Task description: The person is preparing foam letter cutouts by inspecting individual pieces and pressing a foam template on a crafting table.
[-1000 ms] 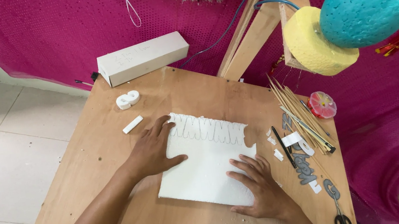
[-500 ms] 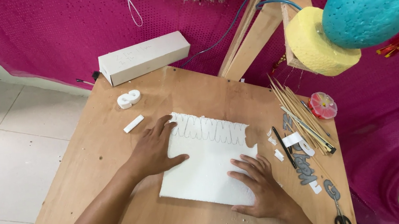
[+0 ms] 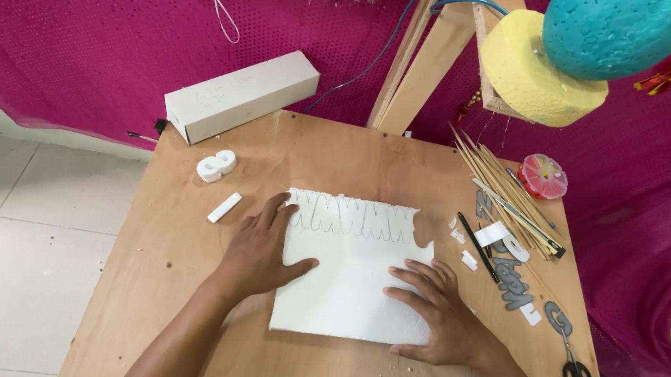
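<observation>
Both hands, left hand [image 3: 262, 254] and right hand [image 3: 438, 313], press spread-fingered on a white foam sheet [image 3: 356, 276] atop a plywood table [image 3: 147, 265], wooden skewers [image 3: 504, 192] lying nearby.

The bench [image 3: 186, 234] is bare plywood, matt and faintly grained, and on it lies a white foam sheet [image 3: 356, 281] with a matt, finely grained face and a rough cut edge. The skewers [image 3: 500, 193] look like pale raw wood. Behind, the magenta cloth [image 3: 76, 58] is woven and dotted, and the teal ball [image 3: 627, 7] and yellow disc [image 3: 523, 73] are coarse, pitted foam.
</observation>
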